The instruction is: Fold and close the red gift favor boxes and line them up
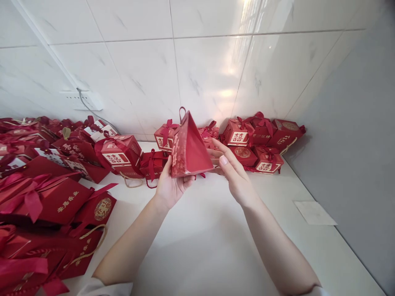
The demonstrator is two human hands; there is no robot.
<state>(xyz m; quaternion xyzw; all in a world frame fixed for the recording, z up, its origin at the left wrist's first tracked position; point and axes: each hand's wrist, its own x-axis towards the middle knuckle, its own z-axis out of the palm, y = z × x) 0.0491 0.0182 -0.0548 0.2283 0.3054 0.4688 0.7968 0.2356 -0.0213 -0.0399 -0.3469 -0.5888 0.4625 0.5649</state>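
My left hand (pixel 173 187) grips a red triangular gift box (pixel 197 154) from below and the left, thumb on its patterned side. Held above the white surface, the box is tilted, with a plain red triangular end showing and a ribbon loop at its peak. My right hand (pixel 236 174) is at the box's lower right corner, its fingers stretched out and apart. Whether those fingertips touch the box I cannot tell. Just behind both hands stand small red gift boxes with bows, among them one with a white label (pixel 163 137).
Many red gift boxes (pixel 74 197) crowd the left side of the white table (pixel 197 246). More boxes (pixel 239 131) are stacked against the tiled wall (pixel 138 74). A white paper (pixel 314 212) lies by the grey panel (pixel 354 144) at right. A cable runs from a socket (pixel 82 100).
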